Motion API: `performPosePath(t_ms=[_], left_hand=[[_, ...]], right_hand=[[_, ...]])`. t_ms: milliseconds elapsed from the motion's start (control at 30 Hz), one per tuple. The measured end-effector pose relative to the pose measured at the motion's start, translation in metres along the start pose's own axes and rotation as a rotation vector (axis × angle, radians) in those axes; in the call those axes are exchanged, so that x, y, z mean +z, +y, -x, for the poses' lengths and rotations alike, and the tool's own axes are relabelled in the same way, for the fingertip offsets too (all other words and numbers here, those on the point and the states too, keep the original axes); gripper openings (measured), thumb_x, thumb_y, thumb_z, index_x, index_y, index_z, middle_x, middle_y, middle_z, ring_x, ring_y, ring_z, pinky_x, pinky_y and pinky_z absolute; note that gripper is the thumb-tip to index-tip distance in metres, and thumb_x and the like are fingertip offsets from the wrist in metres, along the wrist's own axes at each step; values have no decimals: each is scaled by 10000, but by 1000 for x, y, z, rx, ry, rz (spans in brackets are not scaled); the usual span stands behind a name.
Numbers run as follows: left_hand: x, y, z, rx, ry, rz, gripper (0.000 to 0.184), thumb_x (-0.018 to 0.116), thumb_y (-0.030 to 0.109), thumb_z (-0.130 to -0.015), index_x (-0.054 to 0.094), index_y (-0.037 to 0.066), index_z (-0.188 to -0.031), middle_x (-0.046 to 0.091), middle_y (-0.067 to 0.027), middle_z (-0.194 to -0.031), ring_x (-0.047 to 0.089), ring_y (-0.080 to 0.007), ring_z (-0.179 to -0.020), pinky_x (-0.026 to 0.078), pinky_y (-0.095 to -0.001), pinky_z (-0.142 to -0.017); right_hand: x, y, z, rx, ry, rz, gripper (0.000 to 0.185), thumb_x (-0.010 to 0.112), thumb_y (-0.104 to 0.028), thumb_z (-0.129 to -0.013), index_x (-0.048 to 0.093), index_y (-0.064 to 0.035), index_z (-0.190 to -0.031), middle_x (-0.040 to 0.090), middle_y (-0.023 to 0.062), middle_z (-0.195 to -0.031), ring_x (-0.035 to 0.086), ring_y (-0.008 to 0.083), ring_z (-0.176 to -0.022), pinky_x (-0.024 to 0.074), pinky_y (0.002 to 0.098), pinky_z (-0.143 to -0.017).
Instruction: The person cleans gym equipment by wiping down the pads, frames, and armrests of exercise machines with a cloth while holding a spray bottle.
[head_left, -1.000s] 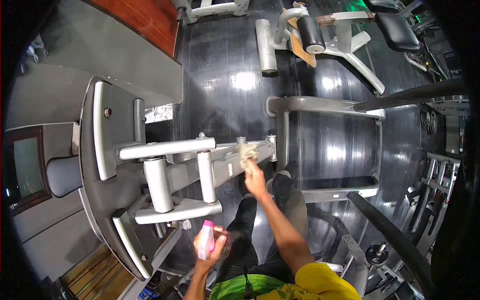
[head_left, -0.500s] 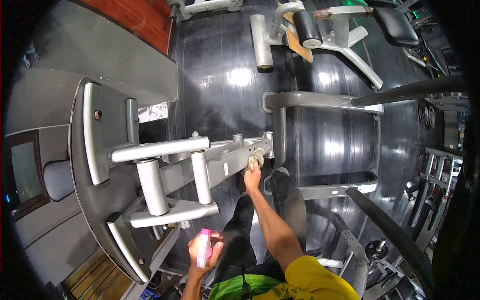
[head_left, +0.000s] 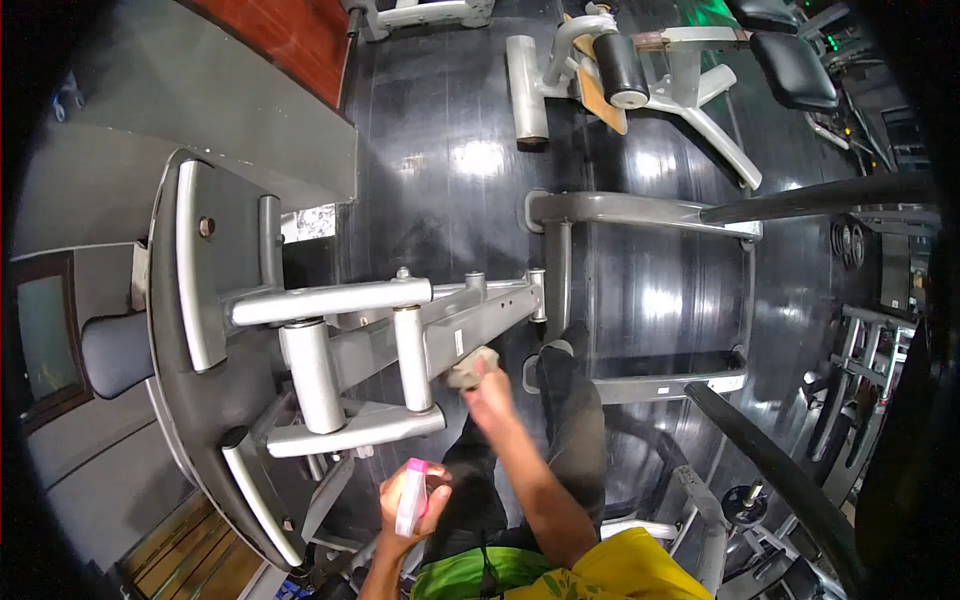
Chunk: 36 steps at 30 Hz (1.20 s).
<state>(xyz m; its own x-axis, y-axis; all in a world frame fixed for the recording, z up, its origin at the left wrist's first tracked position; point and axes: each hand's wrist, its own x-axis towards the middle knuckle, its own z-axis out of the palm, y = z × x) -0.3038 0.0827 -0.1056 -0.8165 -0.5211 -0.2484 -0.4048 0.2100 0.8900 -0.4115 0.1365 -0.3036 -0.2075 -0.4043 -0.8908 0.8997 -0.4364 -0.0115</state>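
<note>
My right hand (head_left: 490, 398) is closed on a pale, crumpled cloth (head_left: 472, 370). The cloth is beside the lower edge of the machine's long grey beam (head_left: 470, 335); whether it touches the metal I cannot tell. Closer to my body, my left hand (head_left: 428, 500) grips a small translucent bottle with a pink top (head_left: 410, 498), held upright. Left of both hands stand the machine's silver tubular arms (head_left: 413, 355) and its large dark plate (head_left: 215, 400).
A low grey floor frame (head_left: 640, 208) with black bars lies to the right. Further back is another machine with a padded roller (head_left: 620, 72) and a black seat (head_left: 793, 70). My legs stand beside the beam. A wooden slatted surface (head_left: 190, 545) is at lower left.
My right hand has moved with the cloth from the beam's far end toward me and to the left, below the beam's edge. My left hand has stayed nearly in place with the bottle.
</note>
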Motion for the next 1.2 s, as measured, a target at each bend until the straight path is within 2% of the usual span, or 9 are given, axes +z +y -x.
performPosePath(t_ms=[100,333,500,533,600,633,767,1100,1200], left_hand=[[1,-9,-4,-39,10,66,165,648,6,-771,594,-30,-922,644,-134,-811,653,-199,-686,521,-281,-627],[-6,-17,-23,43,-100,56,180,659,-10,-755,595,-36,-921,644,-131,-793,655,-203,-689,519,-280,-626],[7,-16,-33,15,-149,139,208,670,-25,-742,593,-33,-935,646,-125,-790,656,-203,-692,516,-289,-632],[10,-16,-35,41,-163,132,212,668,-25,-744,593,-33,-941,646,-126,-789,655,-201,-688,515,-287,-631],[14,-17,-38,49,-170,156,214,665,-28,-745,591,-34,-945,646,-123,-788,652,-193,-685,513,-282,-631],[17,-18,-38,46,-169,180,216,662,-31,-746,590,-35,-949,646,-121,-786,649,-185,-681,510,-278,-631],[25,-29,-40,-33,-163,253,214,651,-37,-752,588,-35,-956,650,-111,-796,633,-160,-662,502,-266,-620],[26,-48,-52,-78,-208,259,210,661,-32,-745,600,-29,-945,656,-123,-833,620,-144,-634,494,-251,-576],[27,-46,-52,-120,-241,257,169,668,-25,-730,625,-24,-894,663,-131,-846,619,-147,-610,490,-252,-568]], right_hand=[[9,38,25,-686,282,1158,435,496,-143,-920,416,91,-1277,535,290,-1196,521,388,-1134,406,370,-939],[39,-24,27,-1199,-373,1514,541,416,134,-649,512,39,-1173,455,258,-1301,398,387,-1254,383,401,-1022],[41,-73,-44,-1056,-391,1729,490,424,130,-680,526,38,-1151,465,230,-1305,403,356,-1260,390,395,-1010],[50,-86,-45,-805,-499,1656,464,436,114,-689,530,47,-1139,537,226,-1203,467,369,-1188,407,395,-984],[71,-87,-15,-718,-767,1533,467,451,98,-695,520,42,-1153,554,214,-1132,507,365,-1119,410,399,-969],[71,-79,-8,-747,-805,1520,468,493,84,-737,508,26,-1201,493,224,-1258,470,364,-1188,351,391,-1037],[50,-82,-19,-938,-766,1563,466,439,101,-730,522,18,-1181,513,225,-1234,467,379,-1184,366,394,-1029],[-79,-143,-221,-834,-192,1787,478,455,61,-749,536,-55,-1206,571,214,-1169,516,369,-1137,413,392,-976],[-79,-153,-231,-601,-49,1877,542,480,30,-735,507,-94,-1262,538,205,-1230,499,354,-1159,404,400,-985]])
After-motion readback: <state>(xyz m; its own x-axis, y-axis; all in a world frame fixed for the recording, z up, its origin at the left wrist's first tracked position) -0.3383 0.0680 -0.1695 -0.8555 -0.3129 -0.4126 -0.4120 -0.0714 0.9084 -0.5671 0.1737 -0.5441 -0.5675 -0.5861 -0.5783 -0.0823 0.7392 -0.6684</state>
